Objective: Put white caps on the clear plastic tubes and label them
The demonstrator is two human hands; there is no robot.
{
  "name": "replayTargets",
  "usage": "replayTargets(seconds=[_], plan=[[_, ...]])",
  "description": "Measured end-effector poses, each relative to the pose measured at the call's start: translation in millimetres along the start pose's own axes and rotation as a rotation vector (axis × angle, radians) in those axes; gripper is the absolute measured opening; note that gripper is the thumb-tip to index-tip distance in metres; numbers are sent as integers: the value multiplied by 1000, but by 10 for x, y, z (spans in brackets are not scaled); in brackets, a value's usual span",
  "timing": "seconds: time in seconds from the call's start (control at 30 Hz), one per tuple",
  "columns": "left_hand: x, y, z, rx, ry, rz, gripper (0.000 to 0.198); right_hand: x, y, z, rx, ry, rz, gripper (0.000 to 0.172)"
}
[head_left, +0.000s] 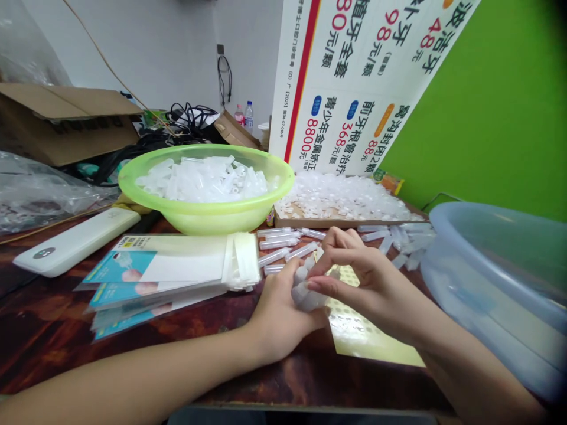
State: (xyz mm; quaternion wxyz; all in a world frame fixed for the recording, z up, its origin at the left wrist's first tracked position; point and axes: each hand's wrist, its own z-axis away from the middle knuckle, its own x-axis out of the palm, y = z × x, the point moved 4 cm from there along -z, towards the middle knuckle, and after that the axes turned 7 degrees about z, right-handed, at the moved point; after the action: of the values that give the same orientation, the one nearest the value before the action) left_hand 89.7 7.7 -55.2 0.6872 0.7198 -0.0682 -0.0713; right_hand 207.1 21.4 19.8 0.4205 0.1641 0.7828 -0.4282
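Observation:
My left hand [279,313] is wrapped around a bunch of translucent white plastic tubes [305,295], their rounded ends facing me. Over that bunch, my right hand [354,265] has its thumb and fingers pinched close to the tube ends. Whatever sits between those fingertips is too small to make out. Under the right wrist lies a yellowish sheet of small round stickers [372,333], partly covered by the hand. Several loose clear tubes [279,242] rest on the table just beyond my left hand.
A green basin [208,215] full of tubes stands back left. Behind my hands is a cardboard tray [310,223] of small clear pieces. Packaged cards [177,260] and a white device [80,242] lie left. A blue basin [487,283] stands right, beside more tubes [411,239].

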Motion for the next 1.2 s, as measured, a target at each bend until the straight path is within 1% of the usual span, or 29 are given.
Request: replayTargets(seconds=[0.13,0.27,0.37,0.6,0.73,0.83,0.9,0.97,1.03,1.1,1.13,1.17,1.2], plan=[[16,28,-5,23,16,-24,36,10,-18,-19,-22,-54,16,31],[24,28,-8,41,17,-5,33,37,-12,-43,-55,-116,-26,31],[26,31,-5,46,22,-15,31,59,9,-43,-72,-178,-19,32],[51,40,0,78,64,-9,36,57,3,-82,-78,-298,61,24],[54,9,-5,102,87,11,36,74,-76,-112,-83,-337,145,12],[44,5,-17,106,105,7,37,91,-125,-103,-68,-307,218,13],[46,36,-23,122,93,26,39,80,-130,-87,-46,-275,220,14],[56,83,-23,146,59,77,43,41,-104,-84,-35,-255,167,17],[64,97,-22,123,41,109,44,-15,-44,-130,-76,-263,64,21],[66,61,-22,62,44,98,44,-90,93,-269,-113,-235,-40,26],[62,34,-21,46,49,89,46,-135,213,-383,-87,-178,-56,28],[56,3,-21,43,54,73,50,-184,379,-520,-4,-87,-6,30],[44,-33,-21,42,66,58,54,-235,573,-668,107,19,157,31]])
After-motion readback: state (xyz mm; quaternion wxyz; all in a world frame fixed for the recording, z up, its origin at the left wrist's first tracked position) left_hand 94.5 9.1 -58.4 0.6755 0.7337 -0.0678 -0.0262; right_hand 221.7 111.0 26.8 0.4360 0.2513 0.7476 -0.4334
